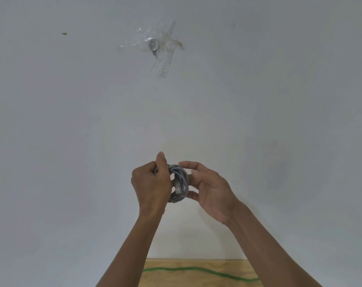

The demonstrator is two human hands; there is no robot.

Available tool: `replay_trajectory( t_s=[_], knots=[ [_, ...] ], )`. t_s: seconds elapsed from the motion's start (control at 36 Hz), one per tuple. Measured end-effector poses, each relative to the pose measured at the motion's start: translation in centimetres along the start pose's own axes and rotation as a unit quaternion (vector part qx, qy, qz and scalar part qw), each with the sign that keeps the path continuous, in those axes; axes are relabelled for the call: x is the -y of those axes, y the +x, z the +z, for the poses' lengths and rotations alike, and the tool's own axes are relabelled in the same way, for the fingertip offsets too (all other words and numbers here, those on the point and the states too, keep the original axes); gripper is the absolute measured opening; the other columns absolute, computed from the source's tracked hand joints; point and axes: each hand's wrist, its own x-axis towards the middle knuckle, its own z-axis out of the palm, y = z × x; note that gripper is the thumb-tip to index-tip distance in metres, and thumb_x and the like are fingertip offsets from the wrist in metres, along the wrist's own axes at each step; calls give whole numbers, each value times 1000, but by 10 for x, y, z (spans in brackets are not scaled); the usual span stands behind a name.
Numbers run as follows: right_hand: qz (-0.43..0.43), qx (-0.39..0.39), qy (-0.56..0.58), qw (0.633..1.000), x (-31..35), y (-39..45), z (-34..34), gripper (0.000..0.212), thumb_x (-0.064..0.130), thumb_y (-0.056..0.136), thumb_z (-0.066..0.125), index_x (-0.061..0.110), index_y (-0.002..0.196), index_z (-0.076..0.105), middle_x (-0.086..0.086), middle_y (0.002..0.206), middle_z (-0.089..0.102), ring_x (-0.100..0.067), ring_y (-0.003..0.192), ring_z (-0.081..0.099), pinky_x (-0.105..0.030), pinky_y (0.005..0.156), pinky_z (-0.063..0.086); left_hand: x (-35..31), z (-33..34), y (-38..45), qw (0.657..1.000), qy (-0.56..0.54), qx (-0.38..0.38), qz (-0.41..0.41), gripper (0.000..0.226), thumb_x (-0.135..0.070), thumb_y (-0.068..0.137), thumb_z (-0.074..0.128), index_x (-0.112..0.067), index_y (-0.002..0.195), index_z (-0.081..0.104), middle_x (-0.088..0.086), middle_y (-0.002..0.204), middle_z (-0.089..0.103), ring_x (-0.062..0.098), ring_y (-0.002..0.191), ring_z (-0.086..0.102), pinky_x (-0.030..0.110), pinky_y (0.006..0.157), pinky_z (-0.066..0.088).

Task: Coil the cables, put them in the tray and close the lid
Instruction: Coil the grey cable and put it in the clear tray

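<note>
A grey cable (179, 186) wound into a small tight coil is held up in front of a pale wall, between both hands. My left hand (150, 183) grips the coil's left side with fingers curled around it. On the coil's right side, my right hand (209, 188) pinches it with thumb and fingertips. A plug end shows inside the coil. A green cable (196, 270) lies uncoiled across the wooden table (196, 264) at the bottom of the view. No tray or lid is in view.
A metal hook (153, 46) fixed with clear tape sits high on the wall. A small brown mark (64, 33) is on the wall at upper left. Only a narrow strip of the table shows between my forearms.
</note>
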Motion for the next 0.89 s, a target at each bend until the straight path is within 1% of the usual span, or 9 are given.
replay_trajectory(
  t_s=[0.08, 0.19, 0.36, 0.42, 0.47, 0.56, 0.61, 0.78, 0.89],
  knots=[
    [-19, 26, -50, 998, -2, -1, 5, 43, 24, 87, 66, 21, 129, 56, -14, 105, 64, -28, 100, 61, -55, 104, 46, 3, 1, 1, 1000, 5, -18, 11, 66, -45, 94, 61, 9, 59, 45, 11, 47, 35, 21, 45, 35, 37, 52, 40],
    [-49, 31, -156, 986, -4, -3, 10, 63, 21, 78, 82, 31, 132, 51, -12, 112, 67, -35, 113, 58, -58, 101, 47, 8, 0, 3, 1000, -5, -7, 23, 56, -50, 95, 59, -5, 62, 63, 10, 50, 57, 24, 48, 53, 38, 60, 50],
    [-126, 5, -304, 944, -10, -9, 15, 61, 7, 83, 72, 32, 132, 46, 1, 105, 70, -18, 102, 66, -40, 87, 59, 16, -5, 6, 1000, -5, 10, 11, 68, -51, 93, 61, 0, 50, 53, 4, 39, 43, 17, 40, 43, 36, 54, 48],
    [-184, -36, -370, 910, -14, -12, 18, 59, 7, 83, 67, 32, 132, 46, 7, 116, 66, -11, 103, 65, -29, 79, 60, 20, -7, 10, 1000, 0, 0, 1, 75, -57, 91, 61, 7, 54, 46, 10, 44, 39, 22, 44, 39, 39, 55, 45],
    [-280, -90, -461, 837, -21, -14, 20, 49, 10, 82, 64, 26, 128, 53, 8, 118, 61, -8, 97, 63, -25, 68, 58, 25, -9, 14, 1000, 3, -11, -16, 80, -61, 89, 61, 7, 54, 40, 14, 47, 37, 24, 47, 36, 41, 55, 44],
    [-349, -122, -558, 743, -33, -13, 22, 25, 14, 88, 61, 15, 112, 69, 0, 100, 62, -12, 79, 62, -25, 60, 55, 29, -10, 16, 999, 2, -25, -42, 75, -60, 89, 62, -6, 46, 34, 11, 46, 33, 24, 48, 34, 40, 54, 42],
    [-360, -132, -586, 714, -40, -12, 23, 13, 14, 92, 62, 9, 98, 72, -3, 91, 61, -16, 68, 60, -28, 57, 55, 28, -8, 15, 999, 5, -21, -40, 73, -58, 89, 63, -9, 46, 31, 11, 47, 30, 23, 48, 32, 39, 53, 40],
    [-407, -169, -492, 751, -32, -16, 20, 5, 3, 87, 69, 3, 88, 75, -5, 79, 61, -12, 63, 58, -22, 55, 51, 28, -13, 12, 998, 49, -30, 9, 71, -51, 93, 61, -14, 48, 21, -5, 42, 17, 15, 46, 19, 30, 51, 29],
    [-322, -178, -486, 793, -38, -18, 11, 8, 7, 81, 73, 15, 83, 73, 6, 79, 61, -8, 66, 60, -23, 55, 54, 29, -12, 10, 998, 51, -24, 6, 72, -52, 93, 61, -11, 47, 23, 0, 44, 20, 18, 47, 22, 34, 53, 33]
  ],
)
